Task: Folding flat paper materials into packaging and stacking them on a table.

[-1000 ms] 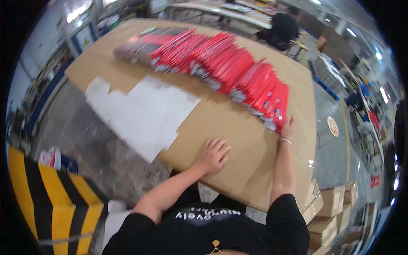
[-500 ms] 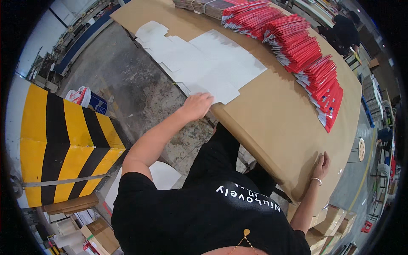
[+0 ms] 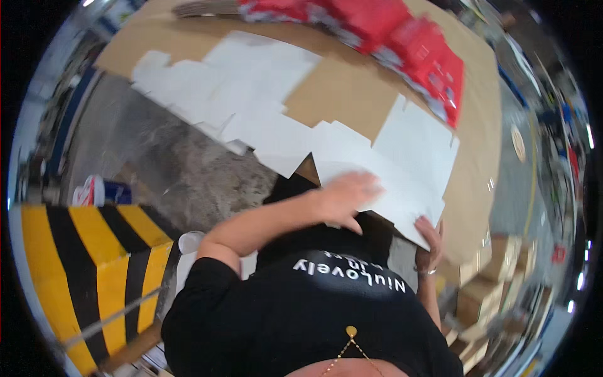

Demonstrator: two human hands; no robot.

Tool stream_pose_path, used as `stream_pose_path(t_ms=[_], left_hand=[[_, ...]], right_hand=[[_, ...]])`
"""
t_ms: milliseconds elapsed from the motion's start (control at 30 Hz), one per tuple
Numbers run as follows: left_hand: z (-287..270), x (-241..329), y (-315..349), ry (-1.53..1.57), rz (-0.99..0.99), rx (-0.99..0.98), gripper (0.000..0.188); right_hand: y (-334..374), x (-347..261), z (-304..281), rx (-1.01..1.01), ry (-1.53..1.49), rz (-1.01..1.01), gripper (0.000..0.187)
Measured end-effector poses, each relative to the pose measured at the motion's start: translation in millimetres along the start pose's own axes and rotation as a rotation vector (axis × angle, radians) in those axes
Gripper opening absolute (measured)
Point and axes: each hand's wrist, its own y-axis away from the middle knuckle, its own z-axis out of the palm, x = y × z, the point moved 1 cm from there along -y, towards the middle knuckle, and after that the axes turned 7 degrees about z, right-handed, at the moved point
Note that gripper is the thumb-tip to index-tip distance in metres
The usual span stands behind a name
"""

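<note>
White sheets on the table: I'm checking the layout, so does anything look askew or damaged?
Slightly askew: the notched white sheets overlap unevenly, and some near corners appear to jut past the edge of the brown-covered table. No tear is clear, though blur hides fine detail.

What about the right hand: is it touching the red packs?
No, the right hand is on a white sheet, apart from the red packs.
</note>
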Motion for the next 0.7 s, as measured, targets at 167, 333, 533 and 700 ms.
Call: stream_pose_path(t_ms=[167, 333, 533, 700], left_hand=[[35.5, -24.6, -16.9, 0.122, -0.083, -0.050, 0.048], [60.9, -15.7, -44.4, 0.066, -0.225, 0.342, 0.037], [40.5, 11.1, -32.3, -0.274, 0.156, -0.121, 0.052], [2.2, -69.6, -2.5, 0.130, -0.058, -0.320, 0.073]], right_hand=[[20.0, 11.9, -22.9, 0.213, 0.078, 0.441, 0.048], [-36.5, -11.9, -16.5, 0.330, 0.047, 0.665, 0.060], [-38.8, -40.5, 26.6, -0.001, 0.159, -0.226, 0.046], [-42.2, -36.4, 40.3, -0.062, 0.110, -0.312, 0.028]])
